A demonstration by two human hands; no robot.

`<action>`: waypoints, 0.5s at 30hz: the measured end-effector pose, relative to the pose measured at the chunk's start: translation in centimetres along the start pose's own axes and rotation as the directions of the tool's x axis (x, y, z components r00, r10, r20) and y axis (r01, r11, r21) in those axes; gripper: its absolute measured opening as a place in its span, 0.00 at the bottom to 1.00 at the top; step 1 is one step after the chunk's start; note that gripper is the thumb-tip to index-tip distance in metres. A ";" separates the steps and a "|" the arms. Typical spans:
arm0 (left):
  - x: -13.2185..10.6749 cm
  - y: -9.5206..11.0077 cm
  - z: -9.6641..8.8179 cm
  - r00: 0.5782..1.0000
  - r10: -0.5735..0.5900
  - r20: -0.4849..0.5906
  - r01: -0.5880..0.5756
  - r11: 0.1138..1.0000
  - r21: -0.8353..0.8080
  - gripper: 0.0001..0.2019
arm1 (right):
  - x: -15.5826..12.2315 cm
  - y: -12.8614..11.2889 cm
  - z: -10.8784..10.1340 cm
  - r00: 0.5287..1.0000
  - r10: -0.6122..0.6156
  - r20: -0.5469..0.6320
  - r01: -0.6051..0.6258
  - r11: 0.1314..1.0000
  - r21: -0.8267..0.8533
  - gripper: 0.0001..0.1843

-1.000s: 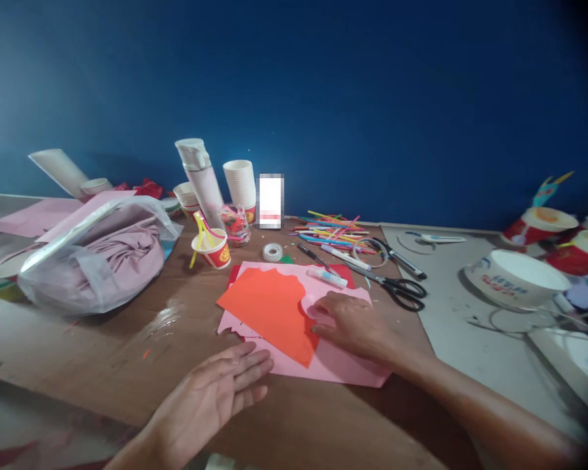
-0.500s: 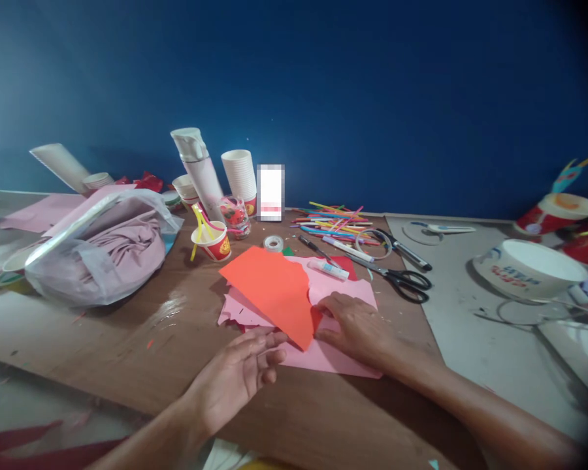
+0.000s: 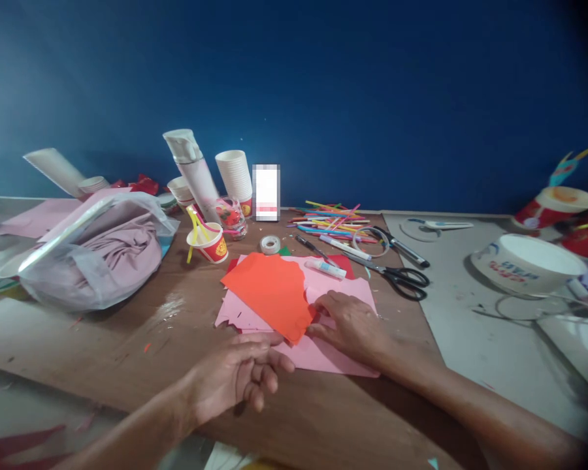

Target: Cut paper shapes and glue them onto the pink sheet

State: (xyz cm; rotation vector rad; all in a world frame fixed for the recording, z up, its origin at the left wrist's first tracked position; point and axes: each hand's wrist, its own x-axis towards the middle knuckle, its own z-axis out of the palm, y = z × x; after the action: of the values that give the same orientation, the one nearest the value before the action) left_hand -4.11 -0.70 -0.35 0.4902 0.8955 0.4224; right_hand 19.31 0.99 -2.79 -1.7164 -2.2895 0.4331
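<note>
Wooden table (image 3: 127,339): crowded with craft material, with a grey board laid over its right part.

Plastic bag (image 3: 93,254), left: holds folded mauve cloth. Neither hand is near it.

Pink paper sheet (image 3: 323,356): flat at table centre, left edge ragged with cut notches.

Orange paper sheet (image 3: 269,294): lies on top of the pink one, tilted, upper edge stepped. A red sheet (image 3: 343,263) shows at the far edge of the stack.

Right hand (image 3: 353,323): palm down on the pink sheet, fingers together, tips at the orange sheet's lower right edge.

Left hand (image 3: 240,375): on the table at the pink sheet's near edge, fingers loosely curled inward, holding nothing that can be seen, thumb just short of the orange corner.

Scissors (image 3: 402,279) and glue tube (image 3: 326,268): lying idle, apart from both hands.

Assessment: some cutting appears done, judging by the shaped edges. No join between the sheets is evident. The sheets seem to be only at the sorting or positioning stage.

Not determinable: whether the right fingertips grip the orange edge or merely press it; the red sheet's extent; the blurred upright object by the cups.
</note>
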 end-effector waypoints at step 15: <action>2.2 0.7 0.5 0.990 0.083 -0.112 -0.089 0.995 -0.049 0.08 | 0.2 -0.2 0.0 0.999 -0.041 -0.029 0.040 0.998 -0.058 0.20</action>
State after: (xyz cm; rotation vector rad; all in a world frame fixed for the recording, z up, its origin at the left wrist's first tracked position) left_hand -2.61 0.96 -1.03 0.4607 0.9686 0.5557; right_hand 19.07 1.13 -2.70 -1.6879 -2.3326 0.3342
